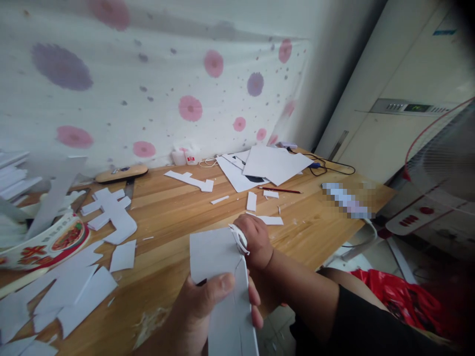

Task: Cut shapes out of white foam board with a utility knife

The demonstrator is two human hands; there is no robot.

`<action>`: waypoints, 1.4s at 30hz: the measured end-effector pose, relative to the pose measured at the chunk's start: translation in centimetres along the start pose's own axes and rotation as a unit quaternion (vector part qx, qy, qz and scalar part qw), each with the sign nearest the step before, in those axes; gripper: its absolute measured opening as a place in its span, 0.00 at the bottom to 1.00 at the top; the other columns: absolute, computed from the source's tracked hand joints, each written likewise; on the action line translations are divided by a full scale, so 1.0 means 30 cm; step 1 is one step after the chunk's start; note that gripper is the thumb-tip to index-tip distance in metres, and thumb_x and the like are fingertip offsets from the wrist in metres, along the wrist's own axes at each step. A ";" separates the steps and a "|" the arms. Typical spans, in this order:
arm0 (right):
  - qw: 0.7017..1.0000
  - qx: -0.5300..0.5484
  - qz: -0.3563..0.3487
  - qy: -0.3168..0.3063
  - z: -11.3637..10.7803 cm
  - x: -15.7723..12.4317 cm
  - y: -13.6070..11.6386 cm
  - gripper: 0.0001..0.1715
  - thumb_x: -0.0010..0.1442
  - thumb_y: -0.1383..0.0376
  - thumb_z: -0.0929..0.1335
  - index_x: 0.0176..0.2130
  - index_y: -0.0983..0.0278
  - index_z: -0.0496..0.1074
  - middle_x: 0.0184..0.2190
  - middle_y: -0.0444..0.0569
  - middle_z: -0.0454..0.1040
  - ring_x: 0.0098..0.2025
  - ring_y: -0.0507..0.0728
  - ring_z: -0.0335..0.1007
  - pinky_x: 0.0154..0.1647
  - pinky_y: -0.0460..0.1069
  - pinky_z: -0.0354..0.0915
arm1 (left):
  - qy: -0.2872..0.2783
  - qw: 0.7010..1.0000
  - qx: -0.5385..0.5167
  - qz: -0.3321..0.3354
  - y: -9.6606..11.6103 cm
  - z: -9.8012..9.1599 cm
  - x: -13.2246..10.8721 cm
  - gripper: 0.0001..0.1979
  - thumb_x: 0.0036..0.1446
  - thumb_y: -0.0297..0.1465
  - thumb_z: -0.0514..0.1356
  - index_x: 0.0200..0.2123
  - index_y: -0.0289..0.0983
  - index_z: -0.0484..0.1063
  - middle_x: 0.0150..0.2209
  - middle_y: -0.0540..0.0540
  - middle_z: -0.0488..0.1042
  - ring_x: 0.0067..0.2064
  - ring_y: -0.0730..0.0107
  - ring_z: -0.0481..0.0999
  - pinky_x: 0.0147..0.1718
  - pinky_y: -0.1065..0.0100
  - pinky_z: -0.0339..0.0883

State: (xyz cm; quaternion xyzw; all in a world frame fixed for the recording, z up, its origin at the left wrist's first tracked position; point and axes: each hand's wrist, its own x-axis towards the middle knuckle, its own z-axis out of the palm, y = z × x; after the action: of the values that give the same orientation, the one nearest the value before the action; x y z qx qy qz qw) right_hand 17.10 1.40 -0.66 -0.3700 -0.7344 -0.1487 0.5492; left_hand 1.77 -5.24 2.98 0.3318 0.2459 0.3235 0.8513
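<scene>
Home interior: flowered wall covering [156,84], household fan [447,158].

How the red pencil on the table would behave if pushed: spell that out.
The pencil would probably roll or swivel, being slim and lying on the flat table. It is likely light, since its shaft is thin. It looks straight, so it should stay stiff.
</scene>
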 end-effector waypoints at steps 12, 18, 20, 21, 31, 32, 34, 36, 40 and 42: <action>0.999 -0.009 0.007 -0.053 0.000 -0.011 0.017 0.05 0.51 0.70 0.60 0.30 0.61 0.62 0.20 0.43 0.65 0.21 0.53 0.60 0.23 0.47 0.55 | 0.018 1.000 0.000 0.014 0.006 -0.021 0.024 0.12 0.48 0.38 0.67 0.30 0.35 0.76 0.25 0.48 0.78 0.24 0.71 0.77 0.24 0.74 0.69; 0.998 0.005 -0.044 -0.035 -0.014 0.025 -0.002 0.07 0.58 0.65 0.58 0.31 0.62 0.63 0.21 0.45 0.67 0.23 0.55 0.62 0.26 0.49 0.59 | 0.012 1.000 0.003 0.024 0.003 -0.024 0.039 0.12 0.49 0.37 0.66 0.34 0.36 0.75 0.26 0.47 0.79 0.24 0.68 0.78 0.25 0.72 0.70; 0.998 0.008 -0.050 -0.032 -0.016 0.034 -0.004 0.07 0.58 0.65 0.58 0.31 0.62 0.63 0.21 0.45 0.67 0.23 0.55 0.62 0.26 0.49 0.59 | 0.010 1.000 0.006 0.024 0.004 -0.025 0.039 0.12 0.49 0.38 0.66 0.34 0.36 0.75 0.26 0.47 0.79 0.24 0.68 0.78 0.25 0.72 0.69; 0.998 0.010 -0.052 -0.032 -0.017 0.036 -0.003 0.07 0.58 0.65 0.58 0.31 0.62 0.63 0.21 0.45 0.67 0.23 0.54 0.61 0.25 0.49 0.58 | 0.007 1.000 0.005 0.022 0.005 -0.025 0.038 0.12 0.49 0.38 0.66 0.33 0.36 0.75 0.26 0.47 0.79 0.24 0.69 0.78 0.25 0.73 0.69; 0.996 -0.021 0.065 -0.053 0.008 -0.003 0.070 0.07 0.56 0.63 0.60 0.27 0.60 0.59 0.18 0.42 0.63 0.20 0.53 0.57 0.23 0.47 0.52 | -0.007 1.000 -0.013 -0.017 -0.008 -0.008 0.027 0.12 0.49 0.38 0.66 0.33 0.35 0.75 0.26 0.46 0.79 0.25 0.68 0.79 0.24 0.73 0.68; 0.993 -0.035 0.103 -0.043 0.014 -0.006 0.087 0.09 0.59 0.63 0.60 0.27 0.60 0.59 0.18 0.41 0.61 0.20 0.52 0.55 0.22 0.47 0.51 | -0.016 0.999 -0.014 -0.024 -0.012 -0.004 0.024 0.12 0.49 0.38 0.66 0.33 0.35 0.75 0.26 0.46 0.79 0.25 0.68 0.79 0.23 0.73 0.68; 0.983 -0.057 0.174 -0.022 0.023 -0.006 0.115 0.12 0.63 0.63 0.58 0.27 0.60 0.58 0.17 0.40 0.59 0.19 0.52 0.53 0.21 0.46 0.48 | -0.021 0.999 -0.016 -0.034 -0.018 -0.001 0.021 0.13 0.49 0.38 0.67 0.33 0.35 0.75 0.26 0.46 0.79 0.24 0.68 0.79 0.23 0.72 0.68; 0.975 -0.059 0.215 -0.010 0.024 -0.003 0.123 0.14 0.65 0.63 0.57 0.28 0.60 0.58 0.17 0.39 0.59 0.18 0.51 0.53 0.20 0.46 0.47 | -0.002 0.999 -0.019 -0.026 -0.014 -0.003 0.023 0.13 0.48 0.38 0.67 0.32 0.35 0.75 0.25 0.46 0.79 0.24 0.68 0.79 0.23 0.72 0.68; 0.979 -0.010 0.201 -0.037 -0.012 0.005 0.057 0.16 0.66 0.62 0.58 0.26 0.60 0.56 0.18 0.39 0.60 0.19 0.50 0.56 0.20 0.44 0.52 | 0.013 1.000 -0.016 0.007 0.011 -0.015 0.032 0.12 0.47 0.37 0.67 0.32 0.35 0.75 0.26 0.46 0.80 0.25 0.68 0.79 0.25 0.72 0.69; 0.984 0.023 0.167 -0.065 -0.045 0.010 0.008 0.14 0.65 0.63 0.59 0.27 0.60 0.57 0.19 0.39 0.62 0.19 0.49 0.58 0.21 0.44 0.54 | 0.014 1.000 -0.016 0.012 0.022 -0.018 0.033 0.12 0.48 0.37 0.67 0.34 0.36 0.75 0.26 0.46 0.80 0.25 0.68 0.79 0.25 0.72 0.69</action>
State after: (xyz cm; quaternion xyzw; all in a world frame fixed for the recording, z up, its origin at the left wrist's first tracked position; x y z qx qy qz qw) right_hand 18.19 0.83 0.04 -0.4835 -0.6995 -0.0137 0.5261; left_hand 1.83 -3.92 2.89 0.3163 0.2483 0.3421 0.8493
